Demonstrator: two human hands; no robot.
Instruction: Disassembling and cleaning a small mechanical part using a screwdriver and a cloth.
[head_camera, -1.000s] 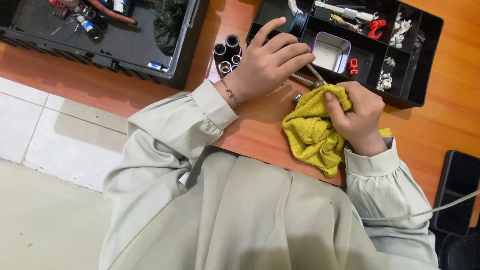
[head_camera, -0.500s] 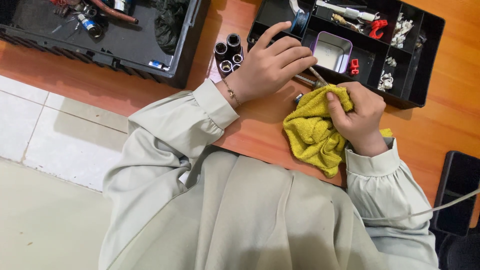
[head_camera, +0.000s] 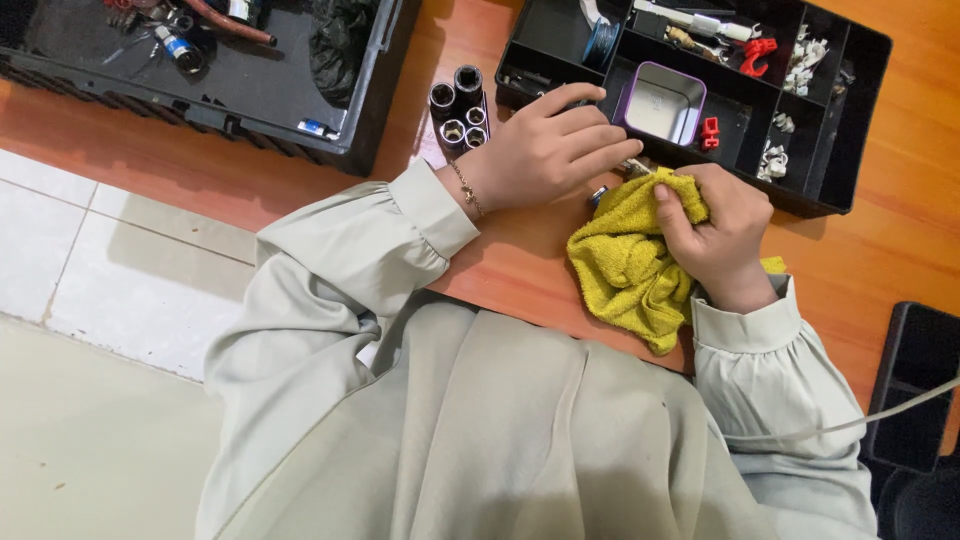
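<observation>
— What is the place like?

— There is an orange wooden counter (head_camera: 900, 240). Beside it, lower down on the left, the floor (head_camera: 90, 250) has pale tiles. A person in a light grey top sits at the counter's edge.

— What lies on the counter?

— A black tray (head_camera: 300, 110) sits at the top left with tools and a dark rag in it. A black box with little compartments (head_camera: 850, 110) sits at the top right. It has a small grey tin with a purple rim (head_camera: 660, 102), red clips, and white bits in it. A few dark metal sockets (head_camera: 458, 108) stand upright between the tray and the box. A black thing with a white cord is at the far right edge.

— What do the hands do?

— The right hand (head_camera: 725, 235) is clenched on a yellow cloth (head_camera: 630, 265). The cloth lies bunched on the counter, just in front of the box, and its long side runs from the box down toward the person. The left hand (head_camera: 545, 150) rests flat with loose fingers beside the sockets. Its fingertips reach the box's front edge and touch a thin metal piece (head_camera: 634, 166) there.

— Which way does that piece point?

— Most of it is hidden by the cloth and the fingers, so I cannot tell.
</observation>
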